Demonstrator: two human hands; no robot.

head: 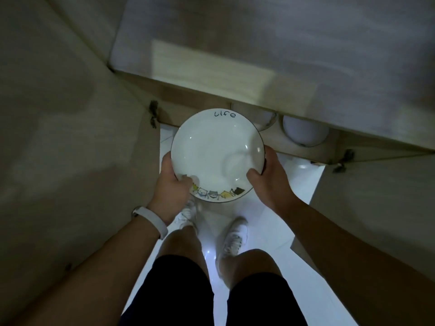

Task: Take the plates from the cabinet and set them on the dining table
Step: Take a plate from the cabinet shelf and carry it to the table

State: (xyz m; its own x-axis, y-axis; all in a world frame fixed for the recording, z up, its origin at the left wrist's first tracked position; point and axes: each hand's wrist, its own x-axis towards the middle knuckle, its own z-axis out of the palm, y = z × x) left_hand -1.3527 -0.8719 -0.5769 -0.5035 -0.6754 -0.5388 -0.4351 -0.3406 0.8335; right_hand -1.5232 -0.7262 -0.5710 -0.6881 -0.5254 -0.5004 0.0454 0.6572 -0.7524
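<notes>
Head view, looking down, left to right. At far left stands an open beige wooden cabinet door (pixel 70 137) with a dark metal hinge (pixel 153 114) at its inner edge. The left hand (pixel 175 182), its wrist wearing a pale grey band (pixel 153 222), is closed on the near-left rim of a round white ceramic plate with a thin dark edge, the word "Life" and a row of small cartoon figures (pixel 217 154); the thumb lies on the upper face and the fingers are hidden beneath. The plate is held level in front of the light wooden cabinet shelf (pixel 306 150), above the glossy white tiled floor (pixel 259 208) and the person's white shoes (pixel 233 238). The right hand (pixel 267 177) grips the near-right rim likewise, thumb on top. Further right, inside the cabinet, two more white dishes (pixel 304 132) remain on the shelf; one is partly hidden behind the held plate. The dining table is not in view.

Risk: the light is dim and the image blurred. Turning away could knock the plate's rim against either open door. The glossy floor could cause a slip, and a dropped plate would likely shatter.
</notes>
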